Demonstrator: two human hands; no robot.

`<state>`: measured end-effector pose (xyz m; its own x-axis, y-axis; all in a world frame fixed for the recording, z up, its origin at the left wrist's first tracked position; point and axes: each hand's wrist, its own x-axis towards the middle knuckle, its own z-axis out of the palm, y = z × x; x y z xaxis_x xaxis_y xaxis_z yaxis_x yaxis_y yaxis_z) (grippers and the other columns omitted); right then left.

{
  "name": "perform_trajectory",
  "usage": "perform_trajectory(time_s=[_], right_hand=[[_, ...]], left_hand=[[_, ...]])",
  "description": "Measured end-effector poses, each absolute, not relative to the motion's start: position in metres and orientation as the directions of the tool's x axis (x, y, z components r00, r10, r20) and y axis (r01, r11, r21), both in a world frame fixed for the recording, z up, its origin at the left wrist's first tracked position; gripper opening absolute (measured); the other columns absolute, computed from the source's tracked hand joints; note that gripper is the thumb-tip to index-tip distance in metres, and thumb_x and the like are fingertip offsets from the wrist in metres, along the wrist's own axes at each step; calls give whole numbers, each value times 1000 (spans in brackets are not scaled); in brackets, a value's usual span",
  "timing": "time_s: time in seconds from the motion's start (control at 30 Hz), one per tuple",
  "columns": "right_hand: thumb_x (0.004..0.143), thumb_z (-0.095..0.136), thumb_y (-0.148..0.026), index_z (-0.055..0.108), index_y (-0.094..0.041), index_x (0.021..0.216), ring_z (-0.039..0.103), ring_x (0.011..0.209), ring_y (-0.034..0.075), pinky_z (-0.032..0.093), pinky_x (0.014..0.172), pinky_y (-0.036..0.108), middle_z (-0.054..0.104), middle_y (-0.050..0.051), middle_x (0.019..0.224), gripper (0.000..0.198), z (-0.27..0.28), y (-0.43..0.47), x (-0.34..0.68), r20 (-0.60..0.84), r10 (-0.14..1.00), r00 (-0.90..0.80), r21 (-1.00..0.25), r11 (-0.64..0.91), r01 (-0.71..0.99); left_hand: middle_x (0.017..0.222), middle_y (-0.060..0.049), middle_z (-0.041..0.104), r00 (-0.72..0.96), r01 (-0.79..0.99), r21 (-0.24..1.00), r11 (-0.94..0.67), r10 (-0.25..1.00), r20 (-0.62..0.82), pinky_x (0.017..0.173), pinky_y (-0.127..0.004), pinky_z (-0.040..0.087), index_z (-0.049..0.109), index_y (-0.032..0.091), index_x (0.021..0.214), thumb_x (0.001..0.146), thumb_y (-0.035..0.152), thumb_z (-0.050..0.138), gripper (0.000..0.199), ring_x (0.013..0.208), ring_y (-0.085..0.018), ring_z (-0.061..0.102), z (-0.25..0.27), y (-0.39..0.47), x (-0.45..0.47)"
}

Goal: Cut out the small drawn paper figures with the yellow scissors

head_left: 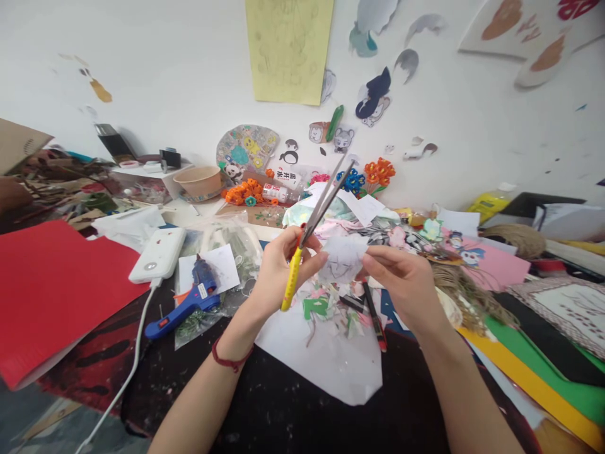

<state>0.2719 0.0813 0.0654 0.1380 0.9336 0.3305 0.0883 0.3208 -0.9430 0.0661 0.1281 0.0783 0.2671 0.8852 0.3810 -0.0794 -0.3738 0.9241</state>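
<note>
Where the two hands meet, one small white paper piece with pencilled lines, held over the far part of a large white paper sheet.

Left hand: gripping long-bladed metal scissors with yellow handles, blades slightly parted and pointing up and away; thumb at the piece's left edge. Right hand: fingertips pinching its right edge.

On the sheet: a small heap of cut scraps, including a flat green scrap; at its right edge, a slim black stick with a red end.

Left of the sheet: one blue glue gun; beyond it, one white rectangular device with white cable; farther left, one large red sheet.

Right of the sheet: coiled tan twine, then one pink card.

Beneath the sheet: one black bench. Behind it: bright orange flowers and, on the white wall, one pale yellow paper.
</note>
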Motion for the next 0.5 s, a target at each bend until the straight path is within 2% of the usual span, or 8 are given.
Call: perform_trajectory(time_s=[0.17, 0.3, 0.4, 0.5], right_hand=[[87, 73, -37, 75, -19, 84, 58, 49, 10, 44, 47, 21, 67, -1, 57, 18, 73, 80, 275, 351, 932, 86, -926, 333, 176], [85, 75, -35, 74, -18, 78, 59, 49, 10, 44, 48, 20, 67, -1, 57, 19, 79, 78, 278, 345, 937, 63, -918, 322, 232], [84, 75, -33, 75, -18, 75, 60, 53, 10, 46, 51, 21, 69, 0, 59, 18, 80, 79, 281, 357, 932, 68, -906, 327, 268], [83, 76, -32, 75, -18, 73, 63, 58, 12, 49, 55, 22, 71, 1, 64, 17, 77, 82, 281, 416, 888, 198, -899, 369, 236]], left_hand=[[61, 7, 41, 340, -5, 929, -369, 873, 349, 50, -22, 30, 59, 19, 84, 80, 26, 75, 18, 54, -7, 38, 82, 127, 65], [65, 7, 38, 353, 54, 924, -378, 873, 336, 52, -24, 29, 58, 20, 85, 81, 29, 73, 18, 56, -8, 34, 80, 126, 66], [70, 5, 43, 349, 142, 894, -424, 867, 356, 57, -26, 32, 56, 20, 86, 85, 34, 67, 18, 61, -10, 39, 80, 127, 67], [84, 0, 52, 334, 319, 773, -548, 828, 450, 69, -31, 39, 51, 20, 92, 86, 35, 59, 18, 75, -16, 47, 78, 130, 66]])
